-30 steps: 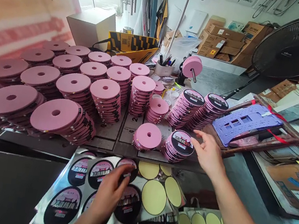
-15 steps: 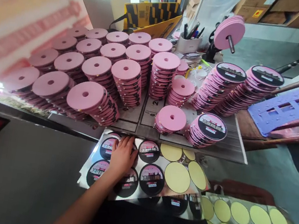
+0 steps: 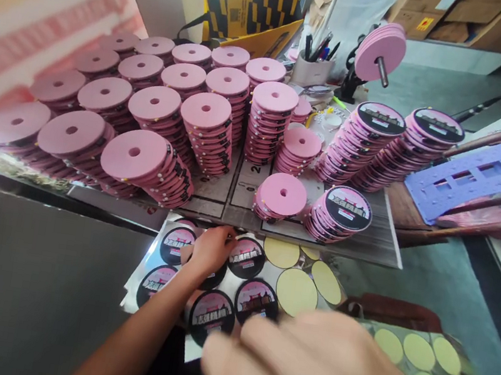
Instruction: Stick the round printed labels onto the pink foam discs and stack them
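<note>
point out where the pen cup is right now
In the head view, the pen cup stands just right of upper centre, between the yellow-and-black bag and the pink discs on the metal rod.

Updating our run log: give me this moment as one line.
left hand: on sticker sheet | right hand: blurred foreground, grasp unclear | sheet: some stickers, some yellow circles exposed | pink disc stacks: three label-topped
</note>
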Tool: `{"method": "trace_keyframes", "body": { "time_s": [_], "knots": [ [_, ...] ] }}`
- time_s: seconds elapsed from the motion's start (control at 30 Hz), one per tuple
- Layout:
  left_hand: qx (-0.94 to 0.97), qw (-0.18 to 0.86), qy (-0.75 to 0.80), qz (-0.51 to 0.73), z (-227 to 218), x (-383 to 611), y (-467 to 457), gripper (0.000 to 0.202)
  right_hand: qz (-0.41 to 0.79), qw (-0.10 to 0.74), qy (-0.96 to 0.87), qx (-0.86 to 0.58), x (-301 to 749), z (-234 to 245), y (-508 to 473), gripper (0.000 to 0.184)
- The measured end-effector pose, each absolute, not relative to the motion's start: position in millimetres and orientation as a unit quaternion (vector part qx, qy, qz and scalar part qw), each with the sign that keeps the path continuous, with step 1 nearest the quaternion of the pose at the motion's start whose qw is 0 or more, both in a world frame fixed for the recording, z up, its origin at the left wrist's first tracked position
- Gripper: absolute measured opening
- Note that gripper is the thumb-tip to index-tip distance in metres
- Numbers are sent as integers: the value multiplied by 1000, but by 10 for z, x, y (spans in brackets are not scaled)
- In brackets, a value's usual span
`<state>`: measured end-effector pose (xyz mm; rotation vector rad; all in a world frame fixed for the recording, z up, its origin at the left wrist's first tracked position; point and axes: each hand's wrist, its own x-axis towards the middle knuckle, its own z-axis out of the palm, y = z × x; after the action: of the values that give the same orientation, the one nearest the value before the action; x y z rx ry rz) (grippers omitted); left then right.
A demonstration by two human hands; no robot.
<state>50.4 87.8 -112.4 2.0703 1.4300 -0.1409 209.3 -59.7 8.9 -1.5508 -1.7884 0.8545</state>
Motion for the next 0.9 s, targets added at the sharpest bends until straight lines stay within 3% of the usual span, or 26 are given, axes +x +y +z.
{"method": "trace_keyframes", "body": {
  "time_s": [0.13, 0.27, 0.37, 0.5, 0.6, 0.9],
  "knots": [
    [765, 374, 523, -36, -1218, 452, 918, 13, 262, 209, -682, -650, 1983, -592, -200, 24],
    [737, 458, 496, -33, -1292, 379, 1009, 9, 150, 255, -652, -699, 1959, -1399, -219, 28],
    [694, 548, 464, -56, -1295, 339, 1105, 17, 92, 272, -667, -688, 1910, -1742, -397, 39],
    [628, 671, 383, -99, -1262, 357, 1202, 28, 94, 280, -668, -683, 1855, -1802, -518, 48],
    [588, 727, 335, -119, -1281, 424, 1218, 31, 114, 307, -641, -694, 1849, -1700, -450, 44],
    [593, 735, 327, -30, -1354, 504, 1116, 25, 166, 377, -549, -728, 1847, -1501, -23, 16]
  ]
}}
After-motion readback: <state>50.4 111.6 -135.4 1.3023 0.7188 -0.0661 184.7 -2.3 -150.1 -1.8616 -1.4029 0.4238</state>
